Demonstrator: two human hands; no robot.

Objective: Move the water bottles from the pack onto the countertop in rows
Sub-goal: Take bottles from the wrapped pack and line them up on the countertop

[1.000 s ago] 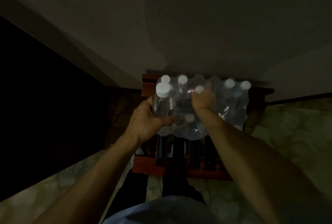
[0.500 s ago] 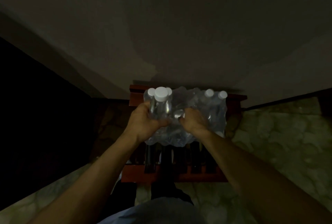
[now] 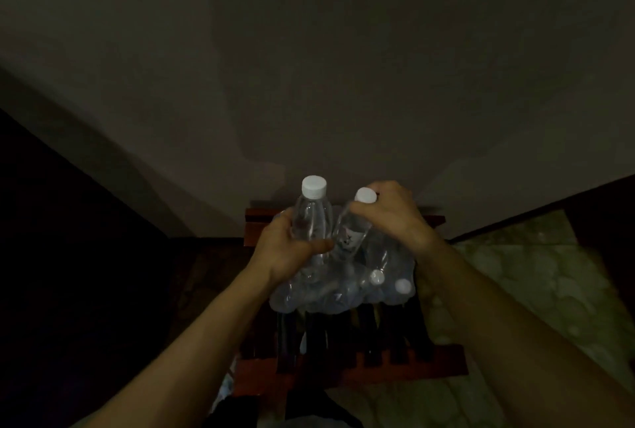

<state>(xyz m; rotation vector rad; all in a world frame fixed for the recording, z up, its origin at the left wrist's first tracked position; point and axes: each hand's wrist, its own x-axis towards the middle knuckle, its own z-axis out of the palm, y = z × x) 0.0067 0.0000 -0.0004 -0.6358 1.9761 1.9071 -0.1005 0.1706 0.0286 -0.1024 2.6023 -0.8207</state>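
With the left hand (image 3: 288,252) and right hand (image 3: 395,218) each grasping a bottle, the torn pack (image 3: 343,293) beneath them could slide off the stool (image 3: 378,369).

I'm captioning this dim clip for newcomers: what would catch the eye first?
Two clear bottles with white caps at centre: the left hand holds the upright bottle, the right hand grips the tilted bottle near its cap. Beneath them, the plastic-wrapped pack rests on a reddish slatted stool.

right hand (image 3: 391,218) has now pulled a second bottle (image 3: 352,232) up from the pack (image 3: 343,290).
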